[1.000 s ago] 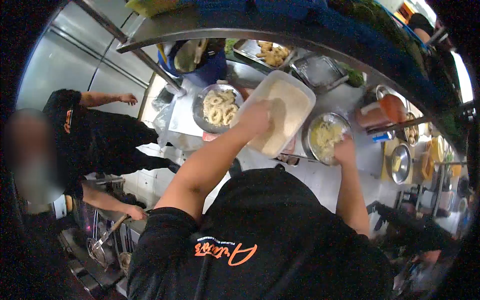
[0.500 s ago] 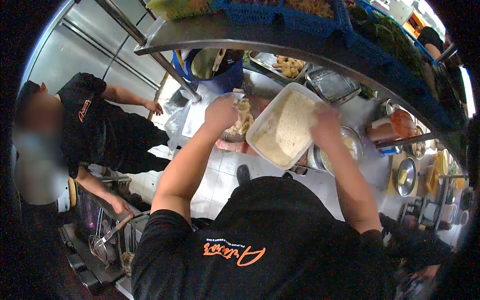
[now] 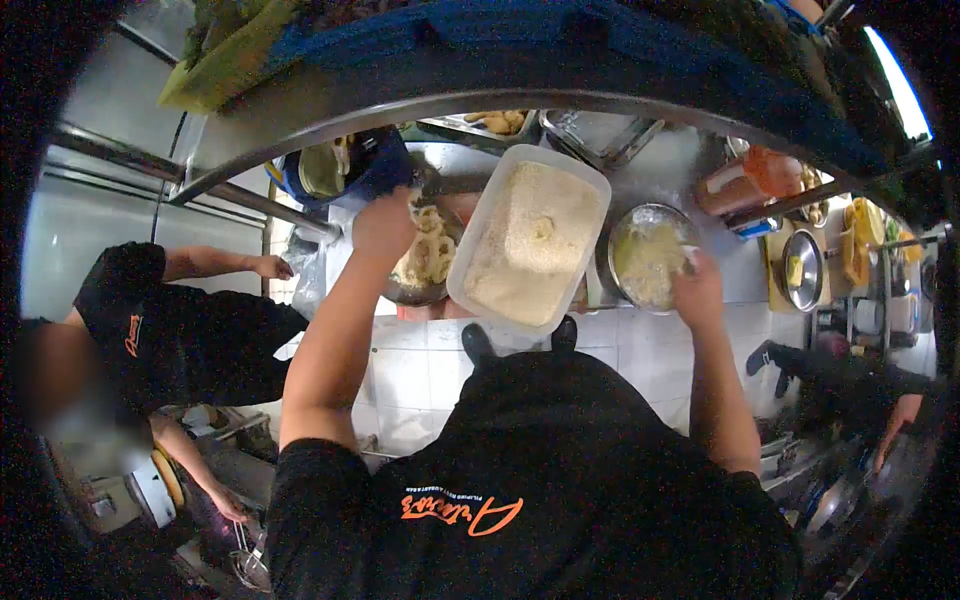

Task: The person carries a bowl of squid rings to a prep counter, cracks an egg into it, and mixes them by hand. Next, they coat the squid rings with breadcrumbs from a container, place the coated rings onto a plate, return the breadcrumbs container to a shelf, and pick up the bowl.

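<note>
A white plastic tub [image 3: 462, 285] of pale breadcrumbs [image 3: 555, 195] stands before me, with one small ring-like piece [image 3: 543, 229] lying on the crumbs. Left of it, my left hand [image 3: 385, 228] is over a bowl of pale, ring-shaped food pieces [image 3: 430, 250]. Its fingers are drawn together with something whitish at the tips. On the right, my right hand [image 3: 698, 287] is at the rim of a metal bowl [image 3: 612, 262] holding a yellowish, floury mix [image 3: 648, 258]. Its fingers are bent inward, their tips whitish; what they hold is too small to make out.
A steel shelf [image 3: 430, 108] crosses above the table. Behind stand a blue bucket [image 3: 375, 170], a food tray [image 3: 485, 125] and a glass dish [image 3: 600, 135]. A reddish container [image 3: 750, 180] is at right. Co-workers stand left [image 3: 190, 330] and right [image 3: 850, 385].
My right hand has moved from the tub's right edge to the metal bowl. A small piece now shows on the crumbs, and my left hand stays at its bowl. The view has shifted.
</note>
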Tool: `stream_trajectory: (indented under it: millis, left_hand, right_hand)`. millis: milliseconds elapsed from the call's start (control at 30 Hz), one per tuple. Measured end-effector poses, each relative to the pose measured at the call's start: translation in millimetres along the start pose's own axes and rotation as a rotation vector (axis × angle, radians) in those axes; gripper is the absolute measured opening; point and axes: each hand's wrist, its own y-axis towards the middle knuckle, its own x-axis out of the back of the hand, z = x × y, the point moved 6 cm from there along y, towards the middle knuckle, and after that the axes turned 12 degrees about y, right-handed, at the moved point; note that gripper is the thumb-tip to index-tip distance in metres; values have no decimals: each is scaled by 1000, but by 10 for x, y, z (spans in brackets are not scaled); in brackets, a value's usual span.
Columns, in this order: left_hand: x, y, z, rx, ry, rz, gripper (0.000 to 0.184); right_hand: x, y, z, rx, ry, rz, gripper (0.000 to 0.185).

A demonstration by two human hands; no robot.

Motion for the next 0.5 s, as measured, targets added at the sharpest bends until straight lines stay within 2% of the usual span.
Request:
stream_trajectory:
  millis: [33,100,133,200,267,333,367,433,467,500]
  left_hand:
    - [35,-155,8,-6,7,6,27]
    - [24,-443,53,-70,-55,212,39]
    - [156,-518,55,-60,-38,225,39]
    - [389,-604,-71,67,-41,468,45]
    - [851,-555,-481,74,-370,122,43]
    - [1106,-518,-820,66,-567,157,47]
    - [1083,-470,-1059,52,-568,163,47]
    - [854,-393,-1545,-91,-322,320,48]
    - [527,-336,-1650,-96,-315,320,48]
    - [-10,-295,-1800,-216,-243,433,50]
  right_hand:
    - [79,-27,-223,-7,8,1,46]
    - [276,-37,-724,46,-163,-182,41]
    - [277,-33,-773,45,-146,-167,41]
    - [389,-34,-808,-67,220,-178,33]
    - [498,-104,-438,-127,154,-210,31]
    - [526,-15,-409,-169,78,-241,30]
    - [499,62,-492,-98,47,-220,31]
    - [507,183,-541,-30,23,-205,33]
    - [453,232,-435,9,-1,-190,35]
    - [403,272,-339,53,-25,-174,37]
